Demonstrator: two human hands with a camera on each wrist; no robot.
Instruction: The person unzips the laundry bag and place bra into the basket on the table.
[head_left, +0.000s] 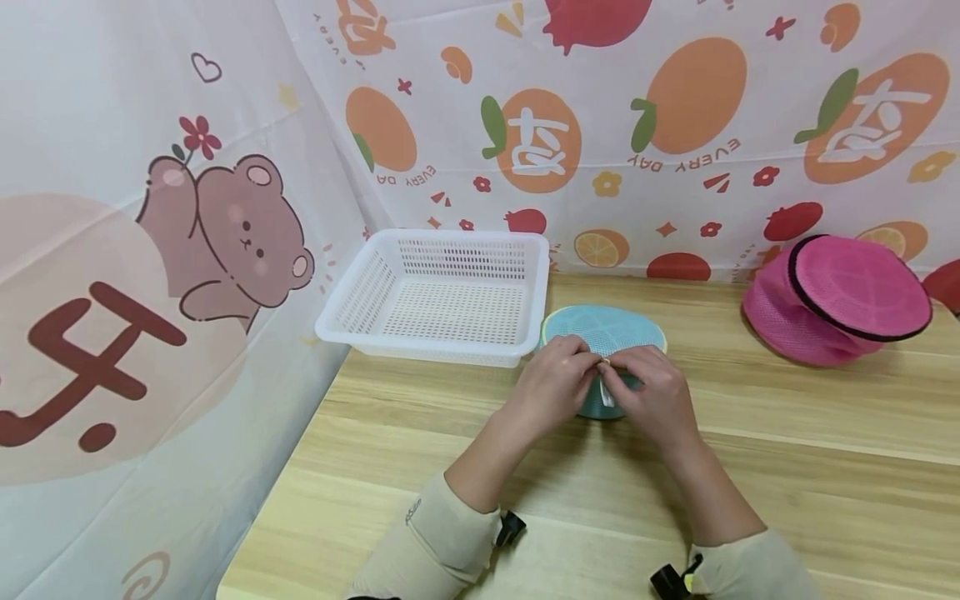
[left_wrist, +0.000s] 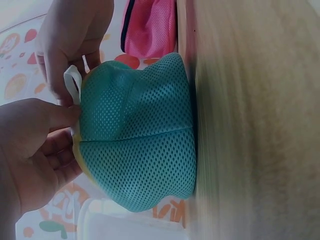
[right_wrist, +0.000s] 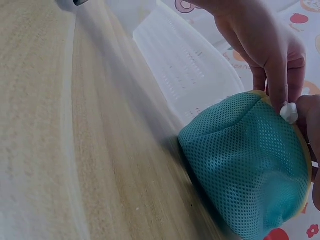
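A teal mesh laundry bag [head_left: 600,325] with a yellow rim stands on the wooden table in front of the person. At its near rim the left hand [head_left: 555,375] pinches the edge between thumb and fingers. Right beside it, the right hand [head_left: 652,387] pinches the same edge, the fingertips of both hands nearly meeting. A white strip [left_wrist: 73,82] sticks out from the rim between the hands. In the left wrist view the bag's mesh side [left_wrist: 140,135] bulges and its base rests on the table. Whether a zipper pull is between the fingertips is hidden.
A white perforated plastic basket [head_left: 431,354] stands left of the bag, near the patterned cloth backdrop. Farther right sits a pink mesh bag [head_left: 862,287] with black trim. The wooden tabletop [head_left: 810,475] extends to the right, and a hanging cloth [head_left: 315,417] borders its left edge.
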